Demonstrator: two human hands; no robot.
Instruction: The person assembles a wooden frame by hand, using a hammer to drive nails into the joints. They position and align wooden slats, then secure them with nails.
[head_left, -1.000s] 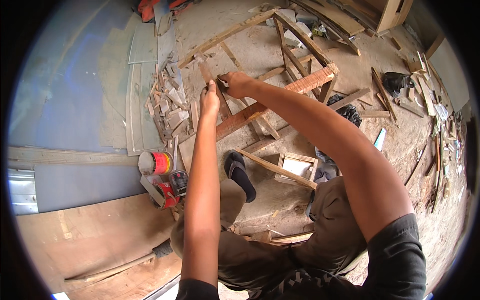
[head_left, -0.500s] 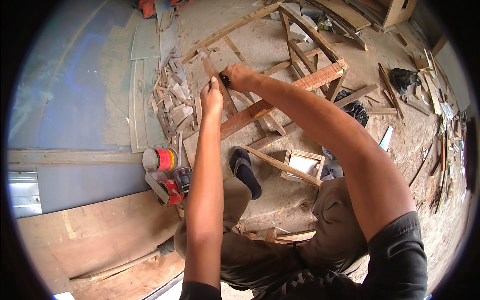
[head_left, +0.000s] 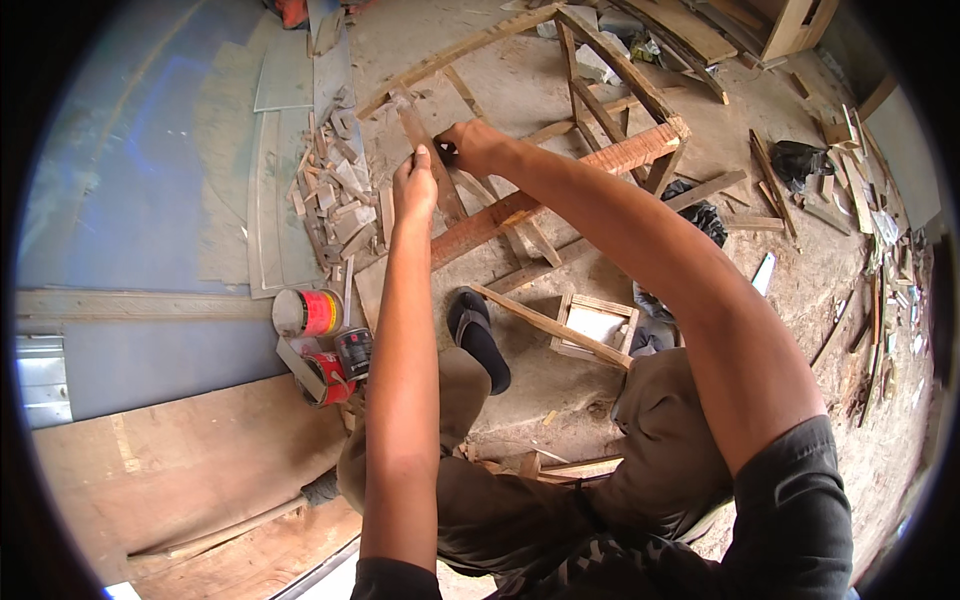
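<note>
1. Two bare hands work close together: the left hand (head_left: 415, 188) has its fingers wrapped on a flat brown wooden slat (head_left: 412, 120), thumb laid along it; the right hand (head_left: 475, 148) has its fingers curled around a small dark object (head_left: 450, 157) just beside the slat's right edge, its kind too hidden to tell.
2. The slat runs beyond and back below the left fingers, between the far rail of a rough brown timber frame (head_left: 455, 62) and a thick reddish-brown wooden beam (head_left: 630, 153) nearer the person; whether it is fastened, I cannot tell.
3. It looks stiff, fairly light and dry, unlikely to slip or break; its long edges near the left fingers seem the best hold, though splinters are possible.
4. Below and left of the left fingers are three containers: a red-and-yellow cylindrical tin (head_left: 318, 312), a dark grey cylindrical tin (head_left: 354, 352) and a red cylindrical tin (head_left: 335, 375). Their contents do not show.
5. Below and right of both hands' fingers sits a shallow pale-wood box (head_left: 603, 303), white inside; whether that is lining or contents is unclear.
6. Far right of the right fingers lies a crumpled black plastic bag (head_left: 795, 163), contents hidden.
</note>
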